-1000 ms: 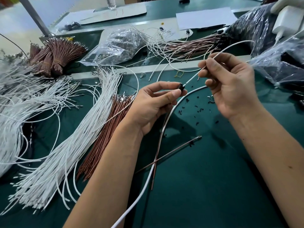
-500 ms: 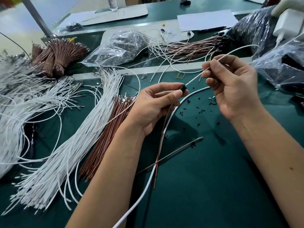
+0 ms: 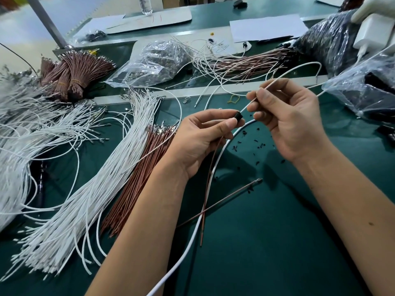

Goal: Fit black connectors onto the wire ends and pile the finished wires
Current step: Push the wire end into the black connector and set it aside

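Over the middle of the surface [image 3: 277, 242], the left hand [image 3: 201, 142] pinches a connector [image 3: 239, 116]; the right hand [image 3: 292, 120] pinches a white wire [image 3: 275, 81] whose end meets it. Wire piles [image 3: 89, 189] lie along the left edge.

Wiring workshop: green bench [image 3: 277, 242] heaped with wire bundles [image 3: 89, 189].

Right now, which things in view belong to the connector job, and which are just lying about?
In the job:
- small black plastic connector, pinched by left hand
- thin white wire, pinched by right hand
- loose white wire pile

Lying about:
- white charger block
- white paper sheet
- crumpled clear plastic bag
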Motion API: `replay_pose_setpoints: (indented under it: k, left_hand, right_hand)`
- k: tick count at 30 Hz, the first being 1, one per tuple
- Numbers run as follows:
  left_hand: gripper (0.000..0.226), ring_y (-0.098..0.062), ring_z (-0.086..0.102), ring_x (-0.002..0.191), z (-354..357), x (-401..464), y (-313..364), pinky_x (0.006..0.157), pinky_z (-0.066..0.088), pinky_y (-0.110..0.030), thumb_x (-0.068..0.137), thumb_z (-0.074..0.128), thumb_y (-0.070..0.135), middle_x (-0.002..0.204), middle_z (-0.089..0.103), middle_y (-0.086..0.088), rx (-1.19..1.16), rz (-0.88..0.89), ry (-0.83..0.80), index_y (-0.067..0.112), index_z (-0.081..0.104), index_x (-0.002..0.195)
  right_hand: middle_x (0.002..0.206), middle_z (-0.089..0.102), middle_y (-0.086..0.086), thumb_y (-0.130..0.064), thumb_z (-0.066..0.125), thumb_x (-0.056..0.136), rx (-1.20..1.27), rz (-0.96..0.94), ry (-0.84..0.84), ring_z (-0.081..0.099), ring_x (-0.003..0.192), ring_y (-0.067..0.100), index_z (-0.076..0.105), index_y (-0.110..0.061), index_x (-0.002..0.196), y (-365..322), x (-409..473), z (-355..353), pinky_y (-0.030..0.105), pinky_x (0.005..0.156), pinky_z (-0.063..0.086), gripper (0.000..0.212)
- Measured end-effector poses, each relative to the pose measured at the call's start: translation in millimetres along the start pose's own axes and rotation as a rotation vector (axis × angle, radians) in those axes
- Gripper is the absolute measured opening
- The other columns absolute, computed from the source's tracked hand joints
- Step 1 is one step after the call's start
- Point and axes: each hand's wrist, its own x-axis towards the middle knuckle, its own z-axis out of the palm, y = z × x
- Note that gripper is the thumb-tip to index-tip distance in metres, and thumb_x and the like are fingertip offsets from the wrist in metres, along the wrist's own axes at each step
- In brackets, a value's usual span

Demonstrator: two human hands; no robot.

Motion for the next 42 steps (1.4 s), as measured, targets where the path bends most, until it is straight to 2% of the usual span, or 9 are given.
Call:
replay_pose_setpoints:
  k: [6, 13, 19, 22, 26, 28, 34, 39, 42]
  left_hand:
    - [0.025, -0.012, 0.059, 0.068, -3, 1, 0, 0.069, 0.049, -0.022, 0.072, 0.08, 0.017, 0.098, 0.076, -0.015, 0.046, 0.015, 0.053, 0.012, 0.078, 0.097]
    - [0.011, -0.015, 0.064, 0.068, 1, 0, -2, 0.066, 0.051, -0.022, 0.082, 0.078, 0.007, 0.096, 0.076, -0.02, 0.156, 0.008, 0.068, 0.012, 0.077, 0.092]
    - [0.017, -0.018, 0.067, 0.078, 1, -1, 1, 0.071, 0.053, -0.021, 0.085, 0.077, 0.005, 0.096, 0.078, -0.016, 0.187, 0.007, 0.043, 0.01, 0.073, 0.101]
    - [0.027, -0.026, 0.068, 0.088, 2, -1, 0, 0.079, 0.051, -0.032, 0.085, 0.078, 0.006, 0.098, 0.077, -0.018, 0.208, 0.005, 0.03, 0.008, 0.067, 0.11]
    - [0.032, -0.014, 0.068, 0.064, 4, 0, -1, 0.063, 0.051, -0.024, 0.084, 0.077, 0.003, 0.084, 0.076, -0.011, 0.143, 0.0, 0.069, 0.007, 0.063, 0.112]
    - [0.03, -0.014, 0.069, 0.064, 4, 1, -1, 0.064, 0.055, -0.023, 0.084, 0.075, 0.001, 0.081, 0.076, -0.01, 0.091, 0.007, 0.131, 0.007, 0.065, 0.112]
    - [0.018, -0.014, 0.071, 0.073, 1, 2, 0, 0.066, 0.052, -0.019, 0.084, 0.077, 0.005, 0.096, 0.078, -0.012, 0.045, 0.063, 0.236, 0.013, 0.07, 0.098]
    - [0.021, -0.014, 0.069, 0.078, 5, 3, -3, 0.065, 0.049, -0.018, 0.078, 0.083, 0.002, 0.098, 0.076, -0.02, 0.122, 0.174, 0.313, 0.007, 0.073, 0.097]
    - [0.021, -0.018, 0.068, 0.082, 5, 1, -2, 0.073, 0.048, -0.028, 0.076, 0.085, 0.007, 0.1, 0.076, -0.02, 0.114, 0.169, 0.303, 0.012, 0.074, 0.094]
  right_hand:
    - [0.084, 0.075, 0.008, -0.015, 0.08, 0.08, -0.124, 0.059, -0.025, 0.073, 0.071, 0.018, 0.071, -0.01, 0.09, 2, 1, -5, 0.02, 0.053, 0.052, 0.015]
    - [0.074, 0.072, 0.006, -0.003, 0.079, 0.085, -0.285, 0.054, -0.104, 0.063, 0.06, 0.013, 0.074, -0.012, 0.084, 8, 1, -2, 0.02, 0.045, 0.042, 0.01]
    - [0.083, 0.071, 0.004, -0.035, 0.069, 0.092, -0.15, 0.12, -0.096, 0.049, 0.067, 0.014, 0.078, -0.012, 0.082, 2, 5, -8, 0.022, 0.046, 0.033, 0.027]
    - [0.076, 0.066, 0.008, -0.038, 0.07, 0.091, -0.282, 0.14, -0.139, 0.048, 0.059, 0.024, 0.082, -0.014, 0.088, 9, 1, -3, 0.024, 0.047, 0.027, 0.027]
    - [0.102, 0.078, -0.001, -0.041, 0.067, 0.095, -0.347, 0.166, -0.208, 0.066, 0.069, 0.013, 0.077, -0.018, 0.106, 17, -5, 7, 0.019, 0.042, 0.037, 0.028]
    - [0.098, 0.075, -0.002, -0.046, 0.072, 0.088, -0.354, 0.193, -0.178, 0.065, 0.074, 0.015, 0.07, -0.018, 0.112, 17, -4, 7, 0.023, 0.043, 0.043, 0.037]
    - [0.083, 0.078, 0.01, -0.033, 0.087, 0.069, -0.425, 0.259, -0.185, 0.071, 0.066, 0.017, 0.065, -0.009, 0.113, 18, -6, 7, 0.025, 0.051, 0.052, 0.055]
    - [0.08, 0.077, 0.015, -0.004, 0.085, 0.078, -0.401, 0.278, -0.195, 0.07, 0.066, 0.023, 0.064, -0.007, 0.115, 16, -6, 7, 0.03, 0.061, 0.056, 0.042]
    - [0.075, 0.074, 0.012, -0.009, 0.086, 0.071, -0.376, 0.301, -0.305, 0.068, 0.067, 0.022, 0.065, -0.008, 0.113, 7, -4, 2, 0.027, 0.06, 0.057, 0.047]
